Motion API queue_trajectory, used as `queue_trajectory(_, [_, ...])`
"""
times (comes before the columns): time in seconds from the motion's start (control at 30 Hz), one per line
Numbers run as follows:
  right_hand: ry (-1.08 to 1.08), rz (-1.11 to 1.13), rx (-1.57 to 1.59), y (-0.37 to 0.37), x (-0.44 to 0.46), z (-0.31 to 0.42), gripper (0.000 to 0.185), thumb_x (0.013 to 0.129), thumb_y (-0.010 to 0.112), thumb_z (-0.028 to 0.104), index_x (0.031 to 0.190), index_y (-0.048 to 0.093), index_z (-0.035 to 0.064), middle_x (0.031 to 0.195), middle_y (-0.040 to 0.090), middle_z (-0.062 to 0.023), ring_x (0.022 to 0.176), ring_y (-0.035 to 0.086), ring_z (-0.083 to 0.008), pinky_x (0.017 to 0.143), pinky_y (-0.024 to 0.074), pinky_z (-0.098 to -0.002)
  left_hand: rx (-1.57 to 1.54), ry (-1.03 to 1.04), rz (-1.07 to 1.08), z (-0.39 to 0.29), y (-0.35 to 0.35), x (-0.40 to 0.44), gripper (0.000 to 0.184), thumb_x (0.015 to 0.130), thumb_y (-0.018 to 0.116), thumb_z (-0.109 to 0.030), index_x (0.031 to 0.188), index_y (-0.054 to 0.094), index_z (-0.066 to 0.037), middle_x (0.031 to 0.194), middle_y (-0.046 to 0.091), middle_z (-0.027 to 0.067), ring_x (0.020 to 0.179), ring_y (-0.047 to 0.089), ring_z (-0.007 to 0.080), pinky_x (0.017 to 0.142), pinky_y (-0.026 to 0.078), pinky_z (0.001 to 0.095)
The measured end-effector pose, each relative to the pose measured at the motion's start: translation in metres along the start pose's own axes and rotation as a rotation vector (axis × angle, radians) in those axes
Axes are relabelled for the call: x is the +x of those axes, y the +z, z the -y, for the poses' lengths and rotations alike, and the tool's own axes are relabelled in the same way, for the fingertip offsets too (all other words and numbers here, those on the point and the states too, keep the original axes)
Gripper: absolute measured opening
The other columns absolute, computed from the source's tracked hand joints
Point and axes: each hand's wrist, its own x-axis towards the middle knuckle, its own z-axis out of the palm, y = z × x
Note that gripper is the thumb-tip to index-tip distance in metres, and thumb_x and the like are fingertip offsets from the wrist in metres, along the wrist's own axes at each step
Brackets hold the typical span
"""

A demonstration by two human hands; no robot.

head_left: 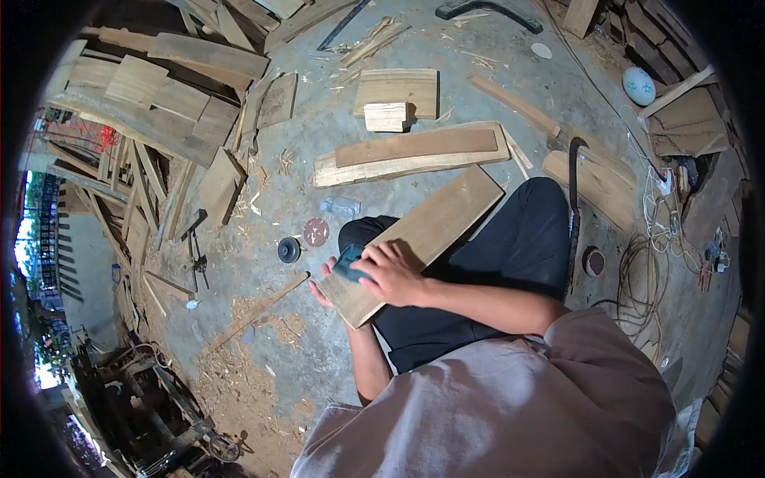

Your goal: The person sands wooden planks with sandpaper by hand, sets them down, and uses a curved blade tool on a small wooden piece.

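A long wooden plank (434,215) lies slanted across my lap, its near end pointing down and left. My right hand (392,273) presses a dark green piece of sandpaper (347,263) against the plank's upper face near that end. From below, my left hand (322,290) supports the same end, with its fingertips showing past the left edge. The palm of that hand is hidden under the wood.
Two stacked boards (414,150) lie ahead, behind them a light wood block (386,117). Left of my knee are a reddish sanding disc (316,233) and a black round pad (288,249). A clamp (193,243), stacked planks (171,99) and coiled cable (637,279) lie farther out.
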Motion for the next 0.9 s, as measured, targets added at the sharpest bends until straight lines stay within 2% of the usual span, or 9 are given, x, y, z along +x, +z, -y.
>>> queue_trajectory(0.03, [0.012, -0.009, -0.025, -0.003, -0.001, -0.009, 0.029, 0.088, 0.065, 0.021, 0.115, 0.061, 0.0107, 0.107, 0.05, -0.0105, 0.104, 0.046, -0.0308, 0.093, 0.0351, -0.046, -0.027, -0.004, 0.075, -0.001, 0.006, 0.003, 0.053, 0.095, 0.043, -0.059, 0.099, 0.06, -0.009, 0.101, 0.058, 0.0084, 0.104, 0.052, 0.0283, 0.103, 0.037, 0.0479])
queue_trajectory(0.07, [0.03, -0.023, -0.048, -0.007, -0.002, -0.019, 0.029, 0.088, 0.064, 0.022, 0.116, 0.062, 0.0116, 0.107, 0.051, -0.0101, 0.104, 0.047, -0.0304, 0.093, 0.0344, -0.0459, -0.04, 0.025, -0.044, 0.001, 0.012, 0.004, 0.049, 0.095, 0.044, -0.057, 0.09, 0.055, -0.01, 0.093, 0.054, 0.007, 0.096, 0.05, 0.0254, 0.1, 0.037, 0.0466])
queue_trajectory(0.17, [0.147, -0.05, -0.134, -0.018, -0.005, -0.053, 0.029, 0.089, 0.064, 0.023, 0.117, 0.061, 0.0145, 0.11, 0.051, -0.0092, 0.106, 0.047, -0.0305, 0.093, 0.0331, -0.047, -0.116, 0.025, 0.143, 0.007, 0.015, 0.006, 0.05, 0.096, 0.042, -0.056, 0.087, 0.051, -0.008, 0.095, 0.051, 0.0063, 0.097, 0.048, 0.0233, 0.102, 0.035, 0.0439])
queue_trajectory(0.33, [0.297, -0.068, -0.33, -0.05, -0.01, -0.115, 0.027, 0.091, 0.061, 0.024, 0.116, 0.058, 0.0143, 0.113, 0.05, -0.0113, 0.109, 0.046, -0.0329, 0.092, 0.0336, -0.0495, -0.142, 0.023, 0.121, 0.009, 0.021, 0.003, 0.047, 0.096, 0.041, -0.056, 0.084, 0.05, -0.011, 0.089, 0.051, 0.0041, 0.095, 0.047, 0.0225, 0.103, 0.034, 0.0445])
queue_trajectory(0.5, [0.345, -0.069, -0.596, -0.077, -0.022, -0.188, 0.023, 0.092, 0.057, 0.023, 0.112, 0.058, 0.0122, 0.113, 0.053, -0.0128, 0.106, 0.05, -0.0347, 0.089, 0.0402, -0.0506, -0.119, 0.035, 0.104, 0.01, 0.026, 0.003, 0.046, 0.095, 0.044, -0.056, 0.083, 0.05, -0.012, 0.088, 0.051, 0.0036, 0.092, 0.048, 0.0221, 0.102, 0.035, 0.0448])
queue_trajectory(0.57, [0.535, 0.091, -0.704, -0.1, -0.018, -0.192, 0.023, 0.091, 0.057, 0.018, 0.113, 0.057, 0.0106, 0.113, 0.056, -0.0144, 0.105, 0.057, -0.0367, 0.088, 0.0457, -0.0511, -0.09, 0.036, 0.113, 0.009, 0.023, 0.003, 0.046, 0.095, 0.044, -0.057, 0.083, 0.05, -0.012, 0.088, 0.051, 0.0039, 0.092, 0.048, 0.0224, 0.103, 0.035, 0.045])
queue_trajectory(0.63, [0.753, 0.077, -0.638, -0.103, -0.018, -0.203, 0.024, 0.091, 0.056, 0.017, 0.115, 0.057, 0.0115, 0.116, 0.056, -0.0149, 0.108, 0.057, -0.0374, 0.091, 0.0468, -0.0518, -0.077, 0.031, 0.119, 0.008, 0.019, 0.005, 0.047, 0.094, 0.044, -0.057, 0.083, 0.05, -0.012, 0.089, 0.051, 0.0043, 0.093, 0.048, 0.0226, 0.103, 0.035, 0.0451])
queue_trajectory(0.8, [0.882, -0.001, -0.603, -0.105, -0.02, -0.233, 0.037, 0.09, 0.056, 0.014, 0.126, 0.055, 0.0199, 0.126, 0.049, -0.0117, 0.116, 0.053, -0.0386, 0.095, 0.0462, -0.0549, -0.022, 0.031, 0.041, 0.008, 0.026, 0.001, 0.048, 0.094, 0.043, -0.058, 0.082, 0.047, -0.012, 0.091, 0.052, 0.0057, 0.095, 0.048, 0.0234, 0.104, 0.034, 0.0455])
queue_trajectory(0.9, [1.0, -0.082, -0.6, -0.106, -0.018, -0.245, 0.039, 0.093, 0.056, 0.017, 0.131, 0.053, 0.0234, 0.133, 0.047, -0.0094, 0.123, 0.048, -0.0388, 0.096, 0.0444, -0.0576, -0.024, -0.002, 0.043, 0.002, 0.013, 0.005, 0.053, 0.096, 0.039, -0.059, 0.086, 0.049, -0.007, 0.1, 0.054, 0.0111, 0.103, 0.048, 0.0287, 0.107, 0.033, 0.0494])
